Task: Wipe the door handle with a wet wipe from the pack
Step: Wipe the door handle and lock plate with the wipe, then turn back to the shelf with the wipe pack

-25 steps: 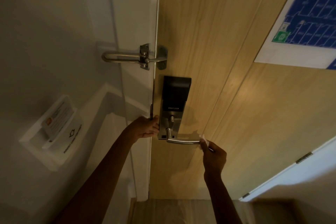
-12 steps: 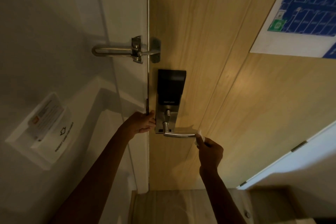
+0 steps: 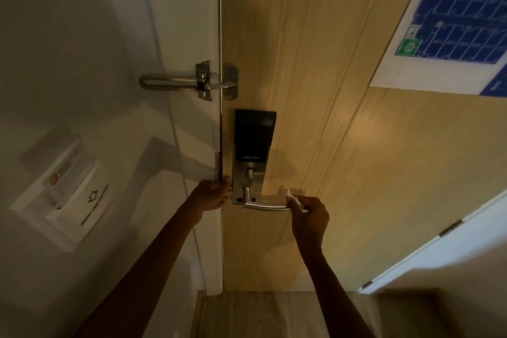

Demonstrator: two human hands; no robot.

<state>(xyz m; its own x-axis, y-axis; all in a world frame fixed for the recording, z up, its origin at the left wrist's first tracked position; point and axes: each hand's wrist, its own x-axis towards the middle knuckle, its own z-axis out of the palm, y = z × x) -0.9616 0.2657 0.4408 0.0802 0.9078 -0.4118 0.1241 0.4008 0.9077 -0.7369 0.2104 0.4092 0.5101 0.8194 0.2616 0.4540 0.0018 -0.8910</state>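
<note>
A silver lever door handle [image 3: 264, 205] juts right from the smart lock plate [image 3: 253, 156] on the wooden door [image 3: 329, 145]. My right hand [image 3: 310, 217] pinches a small white wet wipe [image 3: 295, 199] against the free end of the lever. My left hand [image 3: 212, 195] grips the door's edge just left of the lock plate, fingers curled round it. The wipe pack is not in view.
A metal swing-bar door guard [image 3: 192, 82] bridges frame and door above the lock. A white key-card holder [image 3: 68, 195] is mounted on the left wall. A blue floor-plan notice [image 3: 450, 30] hangs at the upper right. A hinged white door [image 3: 450, 228] stands at the right.
My right hand with the wipe stays at the lever's free end, shifting only slightly. The left hand keeps its grip on the door edge. The camera view drifted a little.
</note>
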